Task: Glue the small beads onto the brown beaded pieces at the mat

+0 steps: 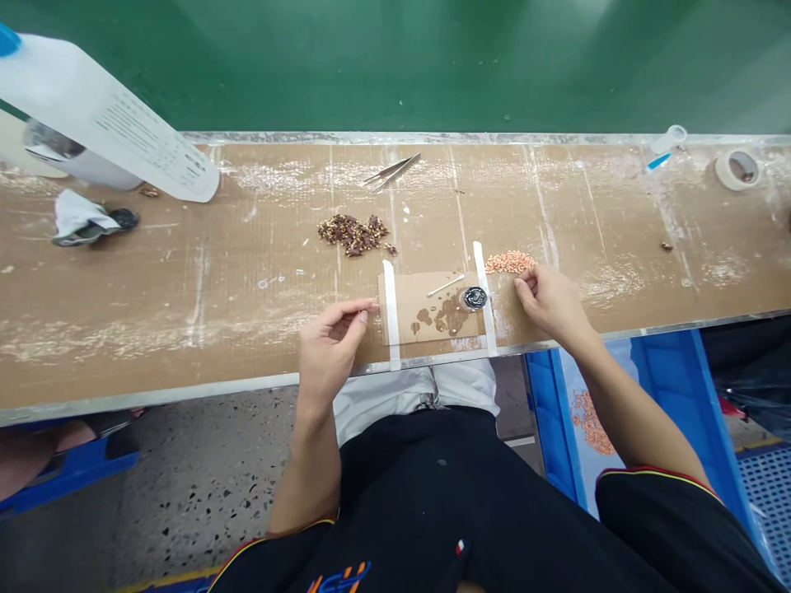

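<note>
My left hand is just left of a cardboard piece, thumb and forefinger pinched; anything between them is too small to make out. My right hand reaches the near right edge of a pile of tiny copper-orange parts, fingertips pressed together, their contents hidden. White tape strips run down both sides of the cardboard. On it lie a cotton swab, dark wet stains and a small round dish with black contents. Beyond the cardboard is a heap of dark brown and gold bits.
Tweezers lie toward the back. A large white bottle leans at the left, near a crumpled cloth. At the right are a tape roll and a blue-tipped item. Below stands a blue crate holding more copper-orange parts.
</note>
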Demonstrator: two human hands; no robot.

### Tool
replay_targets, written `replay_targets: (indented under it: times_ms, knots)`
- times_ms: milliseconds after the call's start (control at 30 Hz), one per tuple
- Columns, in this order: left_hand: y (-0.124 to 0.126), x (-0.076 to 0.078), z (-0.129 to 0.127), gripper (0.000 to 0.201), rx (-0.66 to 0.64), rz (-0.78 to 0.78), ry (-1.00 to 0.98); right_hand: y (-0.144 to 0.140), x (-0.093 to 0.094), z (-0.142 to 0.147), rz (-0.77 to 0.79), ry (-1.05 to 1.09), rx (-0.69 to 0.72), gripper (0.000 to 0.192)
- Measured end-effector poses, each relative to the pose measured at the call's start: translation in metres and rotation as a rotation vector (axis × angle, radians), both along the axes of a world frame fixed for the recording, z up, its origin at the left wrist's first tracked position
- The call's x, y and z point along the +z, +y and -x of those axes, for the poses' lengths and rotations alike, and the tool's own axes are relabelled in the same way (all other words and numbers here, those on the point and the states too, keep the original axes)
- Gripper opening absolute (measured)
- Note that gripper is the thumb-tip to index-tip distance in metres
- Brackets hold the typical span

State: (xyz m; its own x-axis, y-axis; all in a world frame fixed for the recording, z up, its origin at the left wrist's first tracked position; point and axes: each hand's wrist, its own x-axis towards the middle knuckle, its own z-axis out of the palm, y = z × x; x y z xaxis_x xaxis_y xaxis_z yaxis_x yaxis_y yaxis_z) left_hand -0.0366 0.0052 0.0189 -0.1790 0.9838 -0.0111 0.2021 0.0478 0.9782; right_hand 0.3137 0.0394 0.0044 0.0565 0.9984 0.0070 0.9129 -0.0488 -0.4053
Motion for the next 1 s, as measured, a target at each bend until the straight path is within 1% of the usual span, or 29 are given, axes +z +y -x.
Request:
replay_targets:
  times_ms: [133,267,367,500,667,733,867,1000]
  knots:
    - [-0.002,-0.002,0.001,0.025,-0.014,0.057,-0.105,0.001,-0.001,0.006,0.014,-0.054,-0.007,0.020]
    - [-0.003,-0.005,0.003,0.034,-0.026,0.106,-0.193,0.002,0.001,0.006,0.042,-0.021,0.040,0.024]
    - [-0.002,-0.007,-0.002,0.034,-0.024,0.114,-0.244,0.003,0.003,0.005,0.055,-0.009,0.079,0.021]
    - [0.000,-0.013,-0.016,0.032,-0.073,0.100,-0.319,0.003,0.005,0.003,0.029,0.014,0.140,0.016]
    - [0.001,-0.023,-0.028,0.032,-0.118,0.096,-0.375,-0.002,0.005,-0.006,0.006,0.075,0.131,0.008]
    - [0.001,-0.026,-0.029,0.031,-0.119,0.093,-0.386,-0.005,0.006,-0.007,-0.008,0.035,0.139,0.007]
    - [-0.002,-0.029,-0.027,0.030,-0.118,0.077,-0.417,-0.009,0.007,-0.005,-0.028,-0.077,0.186,0.013]
    - [-0.004,-0.030,-0.024,0.031,-0.132,0.082,-0.423,-0.009,0.007,0.001,-0.037,-0.161,0.181,0.016]
